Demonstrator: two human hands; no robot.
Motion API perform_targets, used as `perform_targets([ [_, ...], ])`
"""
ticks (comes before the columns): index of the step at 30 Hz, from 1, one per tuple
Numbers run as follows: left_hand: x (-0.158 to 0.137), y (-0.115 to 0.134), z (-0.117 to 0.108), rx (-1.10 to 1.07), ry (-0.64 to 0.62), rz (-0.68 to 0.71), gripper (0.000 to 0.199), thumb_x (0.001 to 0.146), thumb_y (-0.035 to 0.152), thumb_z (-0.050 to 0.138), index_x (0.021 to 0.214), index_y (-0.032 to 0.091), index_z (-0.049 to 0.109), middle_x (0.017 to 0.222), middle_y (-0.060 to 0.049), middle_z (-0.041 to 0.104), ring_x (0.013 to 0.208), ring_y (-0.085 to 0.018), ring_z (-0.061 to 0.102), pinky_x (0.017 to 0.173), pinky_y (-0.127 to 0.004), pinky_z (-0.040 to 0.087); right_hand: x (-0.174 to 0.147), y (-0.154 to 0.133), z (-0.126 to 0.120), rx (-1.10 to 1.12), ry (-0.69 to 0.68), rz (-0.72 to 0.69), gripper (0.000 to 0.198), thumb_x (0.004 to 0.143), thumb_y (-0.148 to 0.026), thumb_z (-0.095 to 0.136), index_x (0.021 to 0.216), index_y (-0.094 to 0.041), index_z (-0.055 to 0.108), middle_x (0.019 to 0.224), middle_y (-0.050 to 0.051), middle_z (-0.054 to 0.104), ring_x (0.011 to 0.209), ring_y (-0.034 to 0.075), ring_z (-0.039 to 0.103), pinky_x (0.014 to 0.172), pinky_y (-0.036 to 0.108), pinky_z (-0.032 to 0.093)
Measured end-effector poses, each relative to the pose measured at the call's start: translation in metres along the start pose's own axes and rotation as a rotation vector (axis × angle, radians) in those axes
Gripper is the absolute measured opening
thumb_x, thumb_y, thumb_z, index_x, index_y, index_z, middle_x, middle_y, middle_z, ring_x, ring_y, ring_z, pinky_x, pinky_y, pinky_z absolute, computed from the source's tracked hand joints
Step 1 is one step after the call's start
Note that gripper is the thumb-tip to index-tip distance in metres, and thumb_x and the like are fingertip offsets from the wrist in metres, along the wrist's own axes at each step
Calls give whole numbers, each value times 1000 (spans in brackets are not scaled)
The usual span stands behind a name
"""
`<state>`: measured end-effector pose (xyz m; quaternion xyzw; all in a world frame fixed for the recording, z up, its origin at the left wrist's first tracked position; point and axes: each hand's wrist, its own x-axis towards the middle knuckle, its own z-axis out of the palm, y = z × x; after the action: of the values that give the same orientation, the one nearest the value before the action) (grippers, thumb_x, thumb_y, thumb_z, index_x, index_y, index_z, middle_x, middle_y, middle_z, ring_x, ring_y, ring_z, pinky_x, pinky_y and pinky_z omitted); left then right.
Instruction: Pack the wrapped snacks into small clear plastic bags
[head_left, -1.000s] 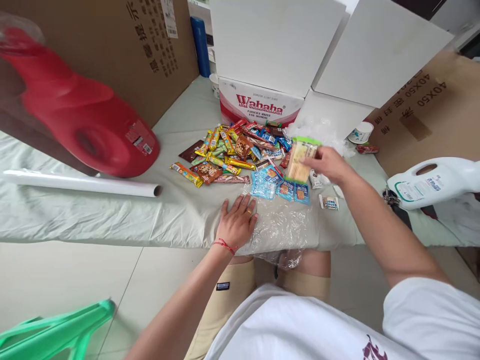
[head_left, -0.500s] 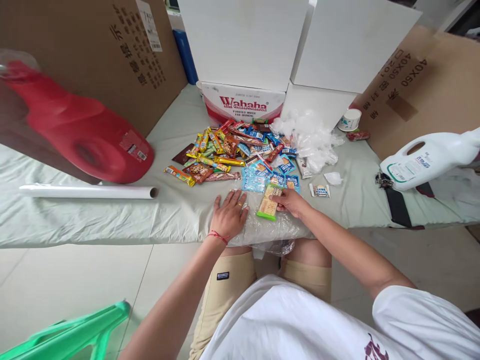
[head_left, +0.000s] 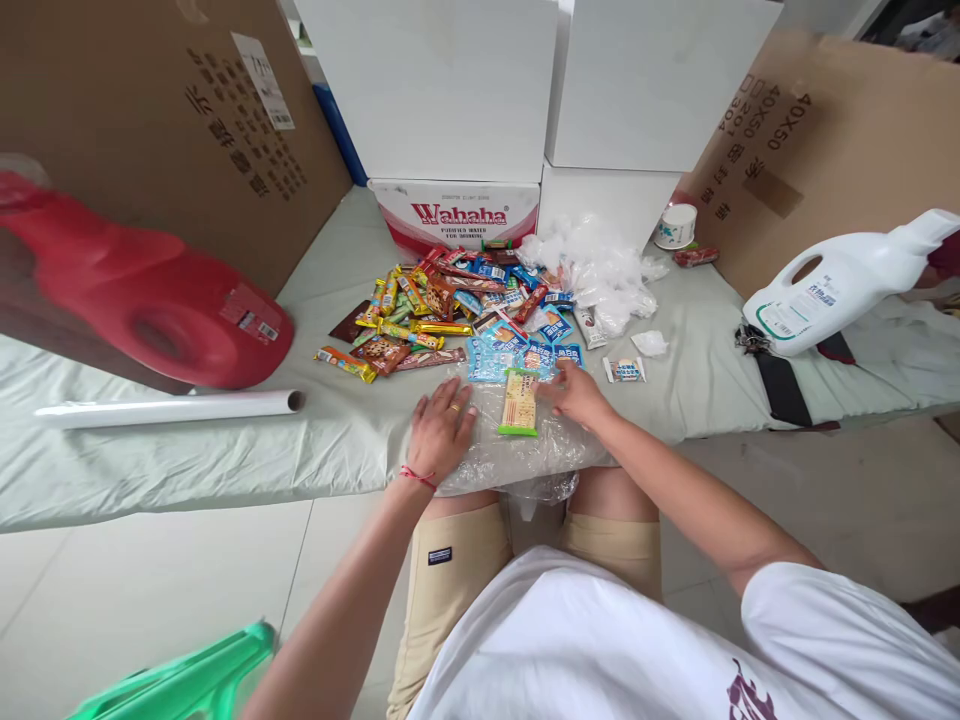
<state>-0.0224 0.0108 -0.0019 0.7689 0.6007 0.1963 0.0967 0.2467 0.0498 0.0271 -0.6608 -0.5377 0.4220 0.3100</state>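
Close to the front edge of the cloth-covered table [head_left: 360, 430], between the person's two hands, a green-ended cracker packet [head_left: 519, 403] lies flat on a sheet of clear film [head_left: 480, 465]. The left hand [head_left: 440, 425] rests palm down to the left of the packet, beside the film, its fingers a little spread and its grip holding nothing; a red cord [head_left: 418, 477] circles the wrist. The right hand [head_left: 577, 395] is just beside the packet's right edge, thumb and fingers parted in a narrow grip with nothing between them; whether a fingertip touches the packet cannot be told.

Just beyond the packet, several blue packets [head_left: 487, 355] overlap one another, the rightmost close to the right hand's fingers. Behind them spreads a heap of wrapped snacks [head_left: 439, 300], in front of a Wahaha carton [head_left: 457, 213]. Crumpled clear bags [head_left: 600, 275] adjoin the heap on the right, and a small white packet [head_left: 625, 370] lies apart, beyond the right hand. Farther right, a white bottle [head_left: 825, 290] lies on its side; well to the left are a red jug [head_left: 150, 290] and a white tube [head_left: 172, 410].
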Motion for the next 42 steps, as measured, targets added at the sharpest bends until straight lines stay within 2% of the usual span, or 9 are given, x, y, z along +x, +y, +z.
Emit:
perform_targets([
  [6,-32,20,-43,-32,457,19,36,98,31,55,131,22,65,149,-15,59,153,-34,39,122,-61,35,-3,37,-83,-480,162,-136,24,95,-34,56,111,-20,68,84,6,71,79,23,67,75,33,51],
  [9,-74,58,-35,-26,616,228,33,91,17,61,121,26,69,126,-11,72,140,-32,55,117,-55,41,-2,54,-101,-725,145,-270,43,89,-12,50,128,-19,65,106,12,72,100,28,67,87,38,53],
  [12,-108,92,13,-67,352,637,35,91,12,61,118,32,72,121,-3,76,134,-22,61,120,-42,39,4,59,-101,-888,107,-512,61,86,-3,45,143,-21,59,141,16,59,126,30,57,100,42,51],
  [15,-115,103,72,51,163,726,38,96,16,60,128,34,69,138,-3,71,141,-23,55,127,-48,27,16,55,-95,-933,8,-645,60,92,-5,42,146,-26,58,159,13,45,134,30,51,105,47,49],
  [20,-101,96,105,93,214,572,34,96,16,59,123,32,72,138,-7,71,142,-26,55,131,-56,14,37,46,-99,-922,-126,-695,30,100,-21,49,113,-22,76,151,13,53,131,32,52,102,46,50],
  [26,-108,102,46,-110,306,297,24,98,14,53,106,28,71,104,-2,80,128,-21,66,128,-54,26,37,37,-129,-642,-328,-799,22,98,-26,53,102,-22,74,136,14,63,124,28,60,106,45,48],
  [32,-122,91,4,-383,406,-55,11,99,25,56,94,28,65,90,-3,75,111,-26,71,108,-54,53,28,4,-144,-480,-632,-604,24,95,-39,57,99,-21,73,100,8,74,90,22,67,85,33,50],
  [36,-120,70,-2,-505,452,-370,20,99,42,58,91,24,66,103,-6,72,106,-24,70,92,-42,58,48,-19,-132,-388,-655,-506,31,89,-47,64,97,-19,75,90,5,74,83,20,66,77,29,48],
  [42,-92,34,2,-404,385,-674,32,93,51,57,79,24,67,75,-3,68,79,-23,62,77,-37,51,96,-45,-75,-586,-572,-474,24,91,-33,61,100,-17,75,92,4,77,83,18,68,77,26,49],
])
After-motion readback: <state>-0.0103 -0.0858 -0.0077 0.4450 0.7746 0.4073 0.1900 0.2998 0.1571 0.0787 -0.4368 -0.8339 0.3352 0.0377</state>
